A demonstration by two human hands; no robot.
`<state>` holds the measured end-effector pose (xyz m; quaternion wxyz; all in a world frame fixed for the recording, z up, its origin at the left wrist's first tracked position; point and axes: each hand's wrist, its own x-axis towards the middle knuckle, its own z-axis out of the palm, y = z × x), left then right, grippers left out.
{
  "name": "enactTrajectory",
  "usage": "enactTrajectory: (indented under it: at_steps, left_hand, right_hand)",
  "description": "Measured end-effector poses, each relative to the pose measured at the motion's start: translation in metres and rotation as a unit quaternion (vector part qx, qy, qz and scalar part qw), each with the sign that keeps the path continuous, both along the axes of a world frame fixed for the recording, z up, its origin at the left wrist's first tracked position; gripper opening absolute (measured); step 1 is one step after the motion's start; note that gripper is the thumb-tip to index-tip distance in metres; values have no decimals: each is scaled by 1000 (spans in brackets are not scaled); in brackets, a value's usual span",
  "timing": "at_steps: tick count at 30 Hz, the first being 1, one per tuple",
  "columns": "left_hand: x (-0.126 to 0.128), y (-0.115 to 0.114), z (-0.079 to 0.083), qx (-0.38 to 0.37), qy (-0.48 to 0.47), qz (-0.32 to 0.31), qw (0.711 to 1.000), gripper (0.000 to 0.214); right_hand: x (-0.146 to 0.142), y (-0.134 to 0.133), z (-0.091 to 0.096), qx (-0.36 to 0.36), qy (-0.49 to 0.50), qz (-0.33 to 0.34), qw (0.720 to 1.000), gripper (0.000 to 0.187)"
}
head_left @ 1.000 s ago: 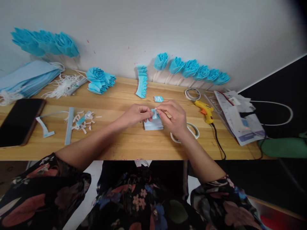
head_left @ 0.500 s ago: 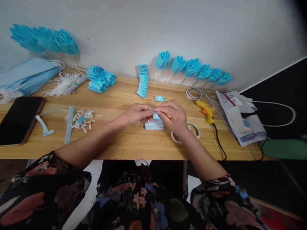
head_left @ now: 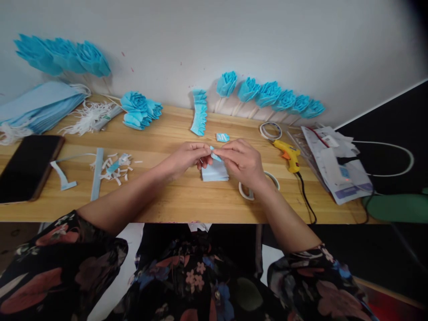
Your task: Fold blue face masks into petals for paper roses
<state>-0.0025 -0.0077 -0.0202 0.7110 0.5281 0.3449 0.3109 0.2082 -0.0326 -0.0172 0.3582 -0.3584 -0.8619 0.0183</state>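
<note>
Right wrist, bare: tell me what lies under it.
A white ring-shaped roll, apparently tape, shows on both sides of the right wrist; the stretch between is covered.

Sheet stack [head_left: 215, 174] on table [head_left: 187, 203], left of glue gun [head_left: 292, 157]

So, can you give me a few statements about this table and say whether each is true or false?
1. The bare left hand and right hand pinch a small blue fabric piece. True.
2. A yellow plastic glue gun lies on the brown wooden table. True.
3. The right hand grips the glue gun. False: it pinches the fabric piece.
4. Six blue petalled fabric flowers form the right-hand row. True.
5. The black rectangular phone lies right of the glue gun. False: the phone is far left.
</note>
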Motion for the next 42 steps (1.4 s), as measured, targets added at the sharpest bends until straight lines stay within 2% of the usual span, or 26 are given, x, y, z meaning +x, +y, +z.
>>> enactTrajectory:
  at_steps: [5,8,14,18,21,24,30,35,37,42]
  left_hand:
    - [0,-1,5,59,26,3,998,23]
    - [0,-1,7,111,55,0,992,22]
    - [-1,-1,7,157,82,-3,984,21]
    - [0,-1,6,166,82,1,983,25]
    - [1,-3,6,160,75,4,984,32]
    - [1,-3,4,157,73,9,985,24]
    - [2,-1,-2,146,79,35,986,15]
    - [3,-2,-1,155,81,35,984,14]
    - [3,-2,0,160,80,35,983,13]
    - [2,-1,0,146,71,71,984,17]
  right_hand:
    - [-6,-9,11,-31,42,-32,998,32]
    - [-9,-12,19,-104,124,-57,985,35]
    - [-11,-8,13,-312,223,-33,923,36]
    - [-16,-6,5,-373,269,-22,888,45]
    - [-20,-5,3,-378,308,-18,873,44]
    - [-22,-4,1,-377,327,-24,866,45]
    - [-20,0,2,-357,318,-34,878,36]
    - [-20,7,3,-360,275,-8,891,47]
    - [-20,10,3,-355,274,-14,894,45]
    - [-18,9,2,-341,326,-39,881,40]
